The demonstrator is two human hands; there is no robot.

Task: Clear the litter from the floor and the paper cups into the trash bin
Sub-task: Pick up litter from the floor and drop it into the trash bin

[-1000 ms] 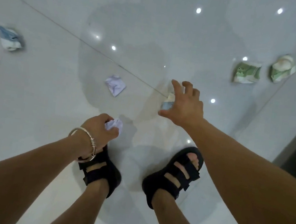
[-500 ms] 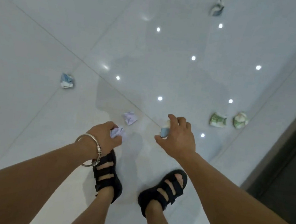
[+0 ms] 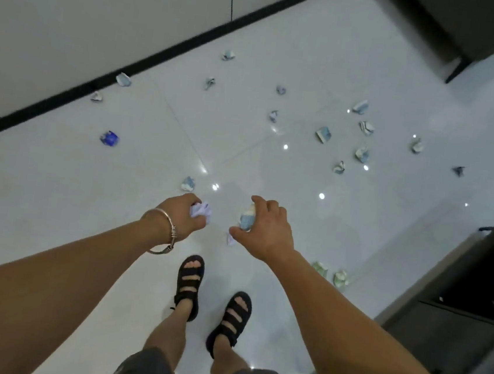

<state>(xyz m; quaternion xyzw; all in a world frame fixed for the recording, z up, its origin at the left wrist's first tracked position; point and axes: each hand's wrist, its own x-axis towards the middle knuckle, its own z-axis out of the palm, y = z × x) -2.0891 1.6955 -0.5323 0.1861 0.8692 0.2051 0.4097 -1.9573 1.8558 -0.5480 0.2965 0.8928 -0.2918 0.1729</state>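
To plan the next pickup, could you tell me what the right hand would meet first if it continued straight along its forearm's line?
Likely the crumpled blue-and-white cup on the floor, after passing close by the left hand. The right hand seems well above the floor, so depth is uncertain.

Pale lilac paper wad [image 3: 200, 211] is gripped in left hand [image 3: 183, 215], and a white cup [image 3: 247, 217] banded light blue in right hand [image 3: 265, 231]. Silver bangle [image 3: 162, 232] is worn on the left wrist. Deep-blue scrap [image 3: 109, 138] is seen well ahead-left of the left hand, green-and-white cups [image 3: 340, 278] just right of the right forearm. Floor [image 3: 55, 197] glossy white, skirting [image 3: 162, 56] black, sandals [image 3: 189, 284] black.
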